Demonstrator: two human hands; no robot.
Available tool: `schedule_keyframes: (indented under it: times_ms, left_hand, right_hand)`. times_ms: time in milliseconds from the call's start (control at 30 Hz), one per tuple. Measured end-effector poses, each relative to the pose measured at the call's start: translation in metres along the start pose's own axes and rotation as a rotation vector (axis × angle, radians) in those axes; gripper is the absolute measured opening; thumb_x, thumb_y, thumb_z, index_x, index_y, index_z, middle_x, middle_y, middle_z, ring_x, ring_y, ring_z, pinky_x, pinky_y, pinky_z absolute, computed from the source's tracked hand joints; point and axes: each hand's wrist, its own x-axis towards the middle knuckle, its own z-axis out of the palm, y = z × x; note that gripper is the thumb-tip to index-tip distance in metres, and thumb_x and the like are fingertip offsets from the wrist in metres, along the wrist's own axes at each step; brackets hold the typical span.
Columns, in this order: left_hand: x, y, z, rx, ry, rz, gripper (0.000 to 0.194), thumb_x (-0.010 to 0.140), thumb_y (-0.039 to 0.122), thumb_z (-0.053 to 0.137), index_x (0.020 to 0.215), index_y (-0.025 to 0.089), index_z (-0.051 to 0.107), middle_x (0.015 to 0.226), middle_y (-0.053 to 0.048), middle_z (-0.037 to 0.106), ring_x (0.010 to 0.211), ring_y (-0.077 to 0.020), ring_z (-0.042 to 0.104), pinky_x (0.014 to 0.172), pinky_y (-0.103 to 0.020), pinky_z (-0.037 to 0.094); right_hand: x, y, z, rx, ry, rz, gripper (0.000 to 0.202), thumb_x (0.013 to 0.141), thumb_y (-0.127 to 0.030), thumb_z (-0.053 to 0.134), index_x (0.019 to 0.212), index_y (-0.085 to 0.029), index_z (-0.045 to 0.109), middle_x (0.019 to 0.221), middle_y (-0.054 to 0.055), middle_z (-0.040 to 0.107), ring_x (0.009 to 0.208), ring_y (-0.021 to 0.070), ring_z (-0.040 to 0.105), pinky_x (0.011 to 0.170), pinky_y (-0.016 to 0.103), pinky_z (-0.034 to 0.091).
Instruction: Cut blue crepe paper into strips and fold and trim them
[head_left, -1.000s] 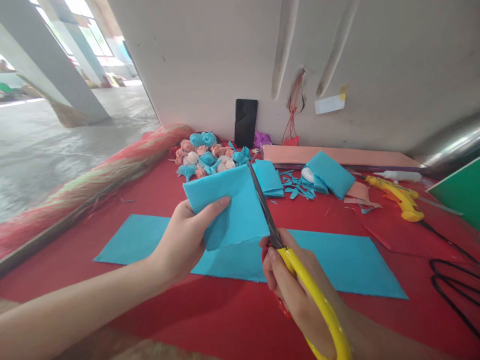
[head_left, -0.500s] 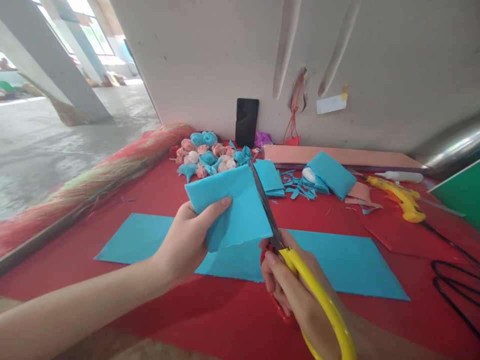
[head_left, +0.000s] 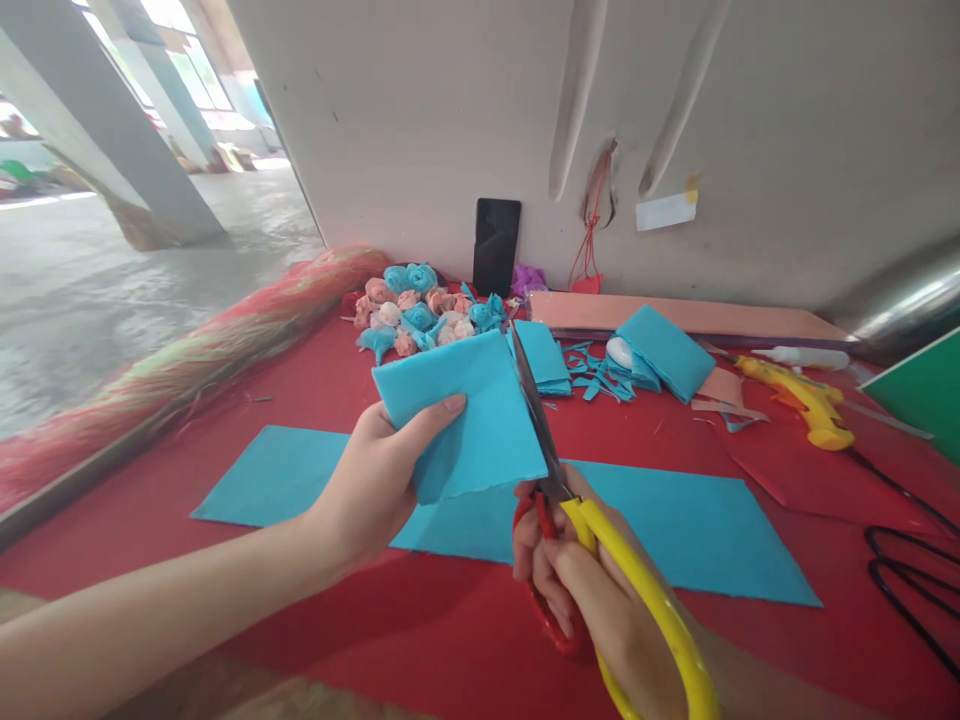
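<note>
My left hand (head_left: 379,465) is closed around a folded piece of blue crepe paper (head_left: 480,425), thumb lying on top. The scissors (head_left: 634,565), with one yellow and one red handle, are gripped in my right hand (head_left: 592,595). Their dark blade runs along the right edge of the folded paper, and the handles are spread apart. I cannot tell whether paper lies between the blades. Flat on the red tabletop below both hands is a long blue crepe sheet (head_left: 720,530), partly covered by them.
Paper roses (head_left: 420,318) are heaped at the back left, near a leaning phone (head_left: 496,245). Blue scraps (head_left: 600,378) and a folded blue piece (head_left: 666,355) lie behind the scissors. At right are a yellow glue gun (head_left: 806,395) and its black cord (head_left: 900,575).
The scissors' red handle has swung left, away from the yellow one, so the scissors are wider apart. My left hand and the folded paper have barely moved.
</note>
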Motion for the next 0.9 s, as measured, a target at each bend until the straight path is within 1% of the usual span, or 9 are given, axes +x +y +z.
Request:
schedule_keyframes:
  times_ms: [200,333,433,533,667,767,900]
  left_hand:
    - [0.000,0.000,0.000,-0.002,-0.001,0.003,0.025,0.076,0.030,0.070,0.099,0.019,0.069,0.096,-0.005,0.075,0.082,-0.0250,0.072,0.069,-0.032,0.062]
    - [0.000,0.000,-0.001,0.002,0.018,-0.008,0.021,0.075,0.029,0.071,0.093,0.020,0.069,0.092,-0.004,0.075,0.080,-0.0246,0.072,0.067,-0.031,0.062]
    - [0.000,-0.001,-0.002,-0.001,0.017,-0.007,0.018,0.074,0.028,0.072,0.089,0.020,0.069,0.088,-0.003,0.076,0.077,-0.0239,0.072,0.064,-0.029,0.062]
    - [-0.001,-0.001,-0.002,0.011,0.017,0.002,0.018,0.074,0.028,0.072,0.090,0.021,0.069,0.089,-0.002,0.075,0.078,-0.0238,0.072,0.063,-0.029,0.062]
    - [-0.002,-0.001,-0.001,0.029,0.015,0.015,0.023,0.074,0.031,0.072,0.094,0.020,0.069,0.093,-0.003,0.075,0.082,-0.0243,0.072,0.065,-0.029,0.062]
    - [-0.002,-0.001,-0.001,0.039,0.019,0.017,0.028,0.074,0.032,0.072,0.098,0.019,0.069,0.095,-0.005,0.075,0.084,-0.0261,0.072,0.068,-0.032,0.062]
    - [-0.001,-0.001,-0.001,0.026,0.037,0.022,0.027,0.072,0.031,0.073,0.095,0.018,0.069,0.092,-0.005,0.075,0.083,-0.0267,0.072,0.067,-0.033,0.063]
  right_hand:
    - [0.001,-0.009,-0.001,0.041,-0.008,0.069,0.013,0.087,-0.025,0.039,0.097,-0.022,0.047,0.064,-0.003,0.053,0.043,0.0090,0.039,0.044,0.023,0.037]
    - [0.001,-0.013,-0.002,0.015,-0.013,0.070,0.008,0.087,-0.026,0.040,0.085,-0.022,0.046,0.058,-0.004,0.048,0.041,0.0086,0.037,0.044,0.024,0.037]
    - [0.001,-0.012,-0.003,-0.005,-0.030,0.061,0.014,0.089,-0.027,0.038,0.079,-0.022,0.046,0.054,-0.005,0.044,0.040,0.0089,0.037,0.045,0.024,0.038]
    - [0.000,-0.010,-0.004,-0.018,-0.029,0.054,0.018,0.091,-0.029,0.037,0.079,-0.022,0.047,0.052,-0.005,0.042,0.040,0.0091,0.038,0.044,0.024,0.038]
    - [-0.001,-0.007,-0.003,-0.025,-0.012,0.040,0.017,0.093,-0.030,0.035,0.086,-0.021,0.048,0.057,-0.004,0.047,0.039,0.0079,0.036,0.041,0.022,0.035]
    - [-0.001,-0.005,-0.002,-0.025,-0.006,0.043,0.017,0.094,-0.031,0.035,0.092,-0.021,0.048,0.063,-0.003,0.052,0.039,0.0072,0.036,0.040,0.022,0.034]
    - [-0.001,-0.002,-0.002,-0.037,-0.007,0.049,0.019,0.094,-0.032,0.034,0.089,-0.021,0.049,0.063,-0.002,0.052,0.040,0.0074,0.036,0.040,0.021,0.034]
